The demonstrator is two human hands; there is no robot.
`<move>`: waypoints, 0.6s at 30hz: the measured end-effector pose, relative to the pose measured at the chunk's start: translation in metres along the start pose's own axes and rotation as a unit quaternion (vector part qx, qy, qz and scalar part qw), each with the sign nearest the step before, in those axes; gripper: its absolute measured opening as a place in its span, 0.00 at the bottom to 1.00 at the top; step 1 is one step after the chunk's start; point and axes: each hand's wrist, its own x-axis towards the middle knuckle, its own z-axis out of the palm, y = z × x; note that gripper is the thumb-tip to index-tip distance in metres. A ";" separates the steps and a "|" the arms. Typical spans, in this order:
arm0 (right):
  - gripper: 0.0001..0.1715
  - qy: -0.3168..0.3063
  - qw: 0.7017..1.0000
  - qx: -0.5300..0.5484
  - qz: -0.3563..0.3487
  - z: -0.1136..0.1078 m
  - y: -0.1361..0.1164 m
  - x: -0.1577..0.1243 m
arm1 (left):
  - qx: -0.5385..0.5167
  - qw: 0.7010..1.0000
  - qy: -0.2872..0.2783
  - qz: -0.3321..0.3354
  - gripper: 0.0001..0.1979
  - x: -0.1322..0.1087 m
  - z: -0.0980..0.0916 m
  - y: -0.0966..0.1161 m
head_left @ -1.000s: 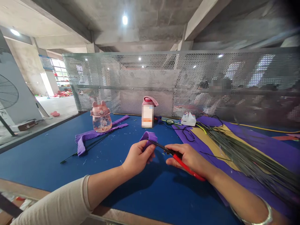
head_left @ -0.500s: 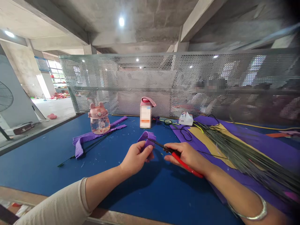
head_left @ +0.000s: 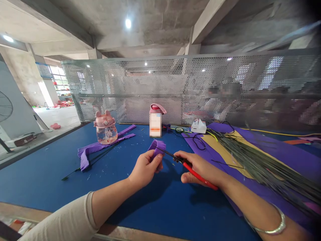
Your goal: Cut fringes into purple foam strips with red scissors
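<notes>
My left hand [head_left: 145, 167] is closed on a folded strip of purple crepe paper [head_left: 157, 147], held just above the blue table [head_left: 37, 180]. My right hand [head_left: 200, 167] grips red-handled scissors [head_left: 198, 174]. Their dark blades point left and meet the fringed edge of the purple strip. Both hands hover over the middle of the table, close together.
Purple strips and dark wire stems [head_left: 100, 152] lie at left by a pink bear-lidded bottle [head_left: 105, 128]. A carton with a pink cap [head_left: 155, 121] stands at the back. Purple and yellow sheets [head_left: 225, 144] with a bundle of green wires [head_left: 258, 164] cover the right. A perforated metal screen [head_left: 190, 87] closes the far edge.
Both hands lifted slightly and shifted a little left with the strip and scissors. The scissor blades stay at the strip's edge.
</notes>
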 end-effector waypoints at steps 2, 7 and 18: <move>0.31 0.002 1.000 -0.003 -0.001 0.001 -0.001 0.000 | 0.004 1.000 -0.007 0.000 0.13 -0.001 0.001 0.000; 0.31 0.001 1.000 -0.012 -0.003 -0.001 -0.004 0.000 | 0.003 1.000 0.001 0.004 0.13 -0.001 0.001 0.002; 0.29 0.000 1.000 -0.016 -0.003 0.002 0.003 -0.001 | 0.041 0.999 -0.019 0.016 0.14 -0.001 0.000 0.001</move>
